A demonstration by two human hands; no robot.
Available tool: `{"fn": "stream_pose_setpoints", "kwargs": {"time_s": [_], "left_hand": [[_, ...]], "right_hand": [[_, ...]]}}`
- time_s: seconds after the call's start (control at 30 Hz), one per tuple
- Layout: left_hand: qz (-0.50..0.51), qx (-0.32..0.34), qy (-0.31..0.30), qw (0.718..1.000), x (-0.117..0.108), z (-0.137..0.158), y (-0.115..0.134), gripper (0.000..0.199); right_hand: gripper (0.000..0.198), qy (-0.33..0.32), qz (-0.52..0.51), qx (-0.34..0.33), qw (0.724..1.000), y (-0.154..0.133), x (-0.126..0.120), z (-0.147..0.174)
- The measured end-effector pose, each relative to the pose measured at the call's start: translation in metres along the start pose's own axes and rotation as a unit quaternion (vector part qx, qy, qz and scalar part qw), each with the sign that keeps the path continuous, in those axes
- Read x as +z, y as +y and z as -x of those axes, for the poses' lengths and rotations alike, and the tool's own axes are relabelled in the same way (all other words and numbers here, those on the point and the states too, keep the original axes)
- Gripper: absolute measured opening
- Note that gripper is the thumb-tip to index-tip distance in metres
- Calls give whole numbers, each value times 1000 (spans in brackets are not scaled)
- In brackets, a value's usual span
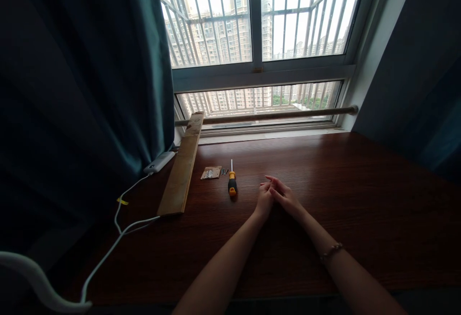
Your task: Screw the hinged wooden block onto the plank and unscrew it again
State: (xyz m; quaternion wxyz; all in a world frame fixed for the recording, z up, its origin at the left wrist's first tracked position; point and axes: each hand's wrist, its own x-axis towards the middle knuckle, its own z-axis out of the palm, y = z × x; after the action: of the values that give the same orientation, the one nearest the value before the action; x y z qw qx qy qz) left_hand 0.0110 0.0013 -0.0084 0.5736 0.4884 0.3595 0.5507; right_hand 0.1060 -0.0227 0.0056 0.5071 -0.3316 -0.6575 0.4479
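My left hand (265, 199) and my right hand (287, 197) rest together on the dark wooden table, folded into each other. The right fingers lie closed across the left ones, and no object shows in either hand. Left of them lies a screwdriver (232, 185) with a black and yellow handle, its shaft pointing toward the window. Beside its shaft sit several small screws (224, 171). Just left of the screws is a flat metal hinge (211, 173) with holes. Farther left a long wooden board (182, 171) leans with its far end on the rail at the window.
A white power strip (159, 162) lies by the blue curtain (144, 89), its white cable (108, 253) running along the table's left side. A horizontal rail (277, 115) crosses the barred window. The brown table (360, 199) stretches to the right wall.
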Motion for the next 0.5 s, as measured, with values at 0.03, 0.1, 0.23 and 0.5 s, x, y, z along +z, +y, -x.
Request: {"fn": "stream_pose_setpoints", "kwargs": {"time_s": [0.03,0.1,0.23,0.5], "left_hand": [[-2,4,-4,1000,-1,-1,-1,46],[1,4,-3,1000,-1,-1,-1,46],[12,-7,-9,1000,-1,0,1,42],[15,0,-13,1000,-1,0,1,38]], "right_hand": [[49,0,-1,-1,1000,0,0,0],[49,2,-1,-3,1000,1,0,0],[52,5,-4,-7,1000,1,0,0],[52,-7,-24,-4,1000,2,0,0]]}}
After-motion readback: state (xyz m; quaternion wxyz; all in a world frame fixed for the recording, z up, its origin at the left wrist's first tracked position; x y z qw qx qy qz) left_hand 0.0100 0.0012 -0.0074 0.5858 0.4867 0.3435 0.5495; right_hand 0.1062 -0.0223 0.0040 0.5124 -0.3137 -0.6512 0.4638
